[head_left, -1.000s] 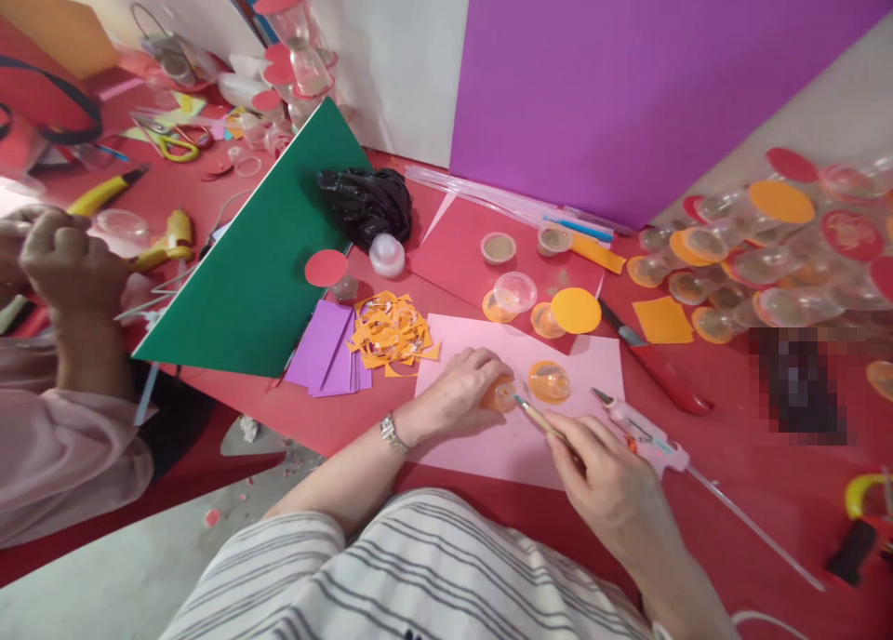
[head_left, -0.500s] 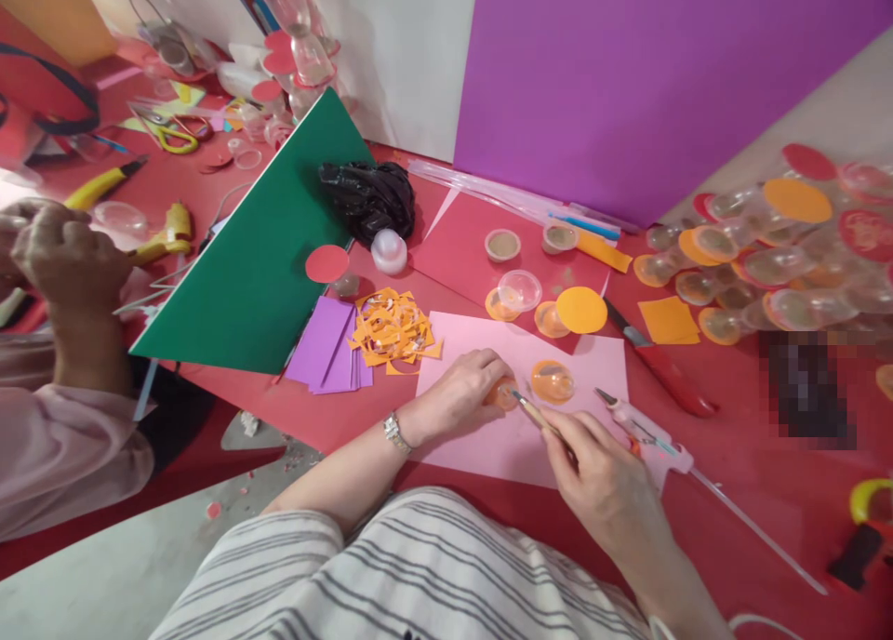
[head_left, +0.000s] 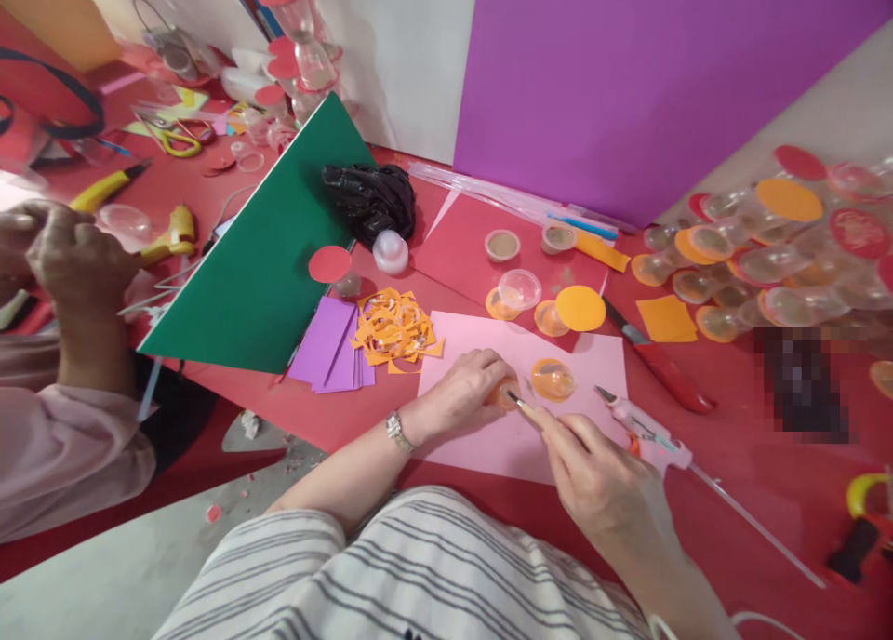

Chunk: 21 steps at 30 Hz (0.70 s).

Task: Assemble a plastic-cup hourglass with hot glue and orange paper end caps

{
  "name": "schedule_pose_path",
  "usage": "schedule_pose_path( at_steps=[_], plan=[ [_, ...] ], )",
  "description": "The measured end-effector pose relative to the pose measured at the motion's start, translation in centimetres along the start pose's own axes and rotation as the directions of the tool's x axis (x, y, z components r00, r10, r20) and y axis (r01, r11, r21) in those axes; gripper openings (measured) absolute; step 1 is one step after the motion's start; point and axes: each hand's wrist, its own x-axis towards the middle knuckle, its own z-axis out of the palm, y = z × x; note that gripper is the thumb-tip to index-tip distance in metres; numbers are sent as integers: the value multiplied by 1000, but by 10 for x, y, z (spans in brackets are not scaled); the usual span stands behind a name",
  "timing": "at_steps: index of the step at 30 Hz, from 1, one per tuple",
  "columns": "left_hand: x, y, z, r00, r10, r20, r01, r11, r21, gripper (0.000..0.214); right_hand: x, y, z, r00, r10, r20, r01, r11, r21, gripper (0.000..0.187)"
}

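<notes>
My left hand point(head_left: 469, 391), with a watch at its wrist, is closed at the edge of a small clear plastic cup point(head_left: 508, 394) on an orange base, steadying it against the pink sheet point(head_left: 446, 445). In my right hand point(head_left: 604, 473) is a slim wooden-handled tool point(head_left: 534, 411) with a dark metal tip, probably a small brush. That tip touches the cup's upper face. Just right of it lies another clear plastic cup point(head_left: 553, 380) on an orange disc. A pink-and-white glue gun point(head_left: 648, 435) rests beside my right hand.
Orange paper scraps point(head_left: 394, 328), purple cards point(head_left: 326, 347) and a black plastic bag point(head_left: 373, 203) are on the left. Beyond a green board point(head_left: 258, 268), another person's hands point(head_left: 76, 254) are working. Plastic hourglass shapes point(head_left: 788, 259) are stacked at right, near red-handled pliers-like cutter point(head_left: 670, 375).
The tool's tip has shifted slightly left and down on the cup, my right hand moving with it. My left hand keeps its hold. The view has drifted slightly.
</notes>
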Motion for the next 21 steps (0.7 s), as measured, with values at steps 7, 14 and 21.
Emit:
schedule_pose_path(
  at_steps=[7, 14, 21],
  plan=[
    [-1, 4, -7, 998, 9, 56, -9, 1000, 4, 38, -16, 7, 3, 989, 144, 24, -146, 975, 167, 25],
    [0, 3, -8, 996, -80, 46, 79, 997, 24, 57, -13, 4, 8, 972, 232, 33, -230, 919, 321, 27],
    [2, 3, -4, 996, -83, 39, 81, 995, 50, 44, -10, 5, 10, 973, 227, 38, -227, 915, 332, 27]
  ],
)
